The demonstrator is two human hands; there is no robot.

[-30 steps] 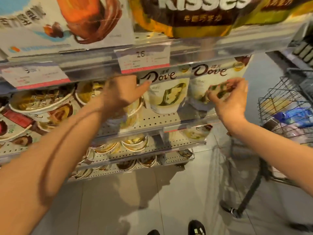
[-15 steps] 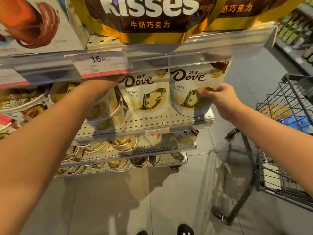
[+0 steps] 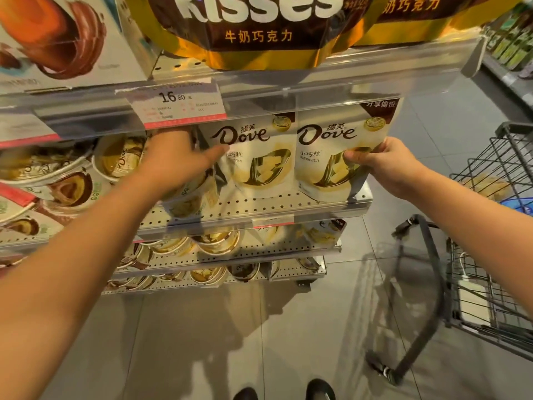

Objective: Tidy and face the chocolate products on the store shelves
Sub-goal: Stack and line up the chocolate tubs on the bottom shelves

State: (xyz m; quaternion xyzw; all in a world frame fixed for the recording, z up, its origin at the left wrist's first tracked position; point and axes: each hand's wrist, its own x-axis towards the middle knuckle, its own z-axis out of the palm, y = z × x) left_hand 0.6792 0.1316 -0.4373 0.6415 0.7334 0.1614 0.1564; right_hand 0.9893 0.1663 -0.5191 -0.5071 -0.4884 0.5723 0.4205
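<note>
Two white Dove pouches stand upright side by side on a perforated metal shelf point(image 3: 259, 204). My right hand point(image 3: 383, 166) grips the right edge of the right Dove pouch point(image 3: 326, 157), thumb on its front. My left hand point(image 3: 176, 160) reaches under the price rail, its thumb on the left edge of the left Dove pouch point(image 3: 259, 160); its fingers go behind the pouch and are hidden. Dove tubs point(image 3: 121, 157) lie tipped to the left of my left hand.
Gold Kisses bags point(image 3: 253, 33) sit on the shelf above, behind a clear rail with a price tag point(image 3: 176, 103) reading 16.80. Lower shelves point(image 3: 230, 255) hold more tubs. A wire shopping cart point(image 3: 490, 255) stands at the right on the tiled floor.
My left hand has come out from under the price rail and moved right onto the left pouch. My right hand has shifted to the right pouch's outer edge.
</note>
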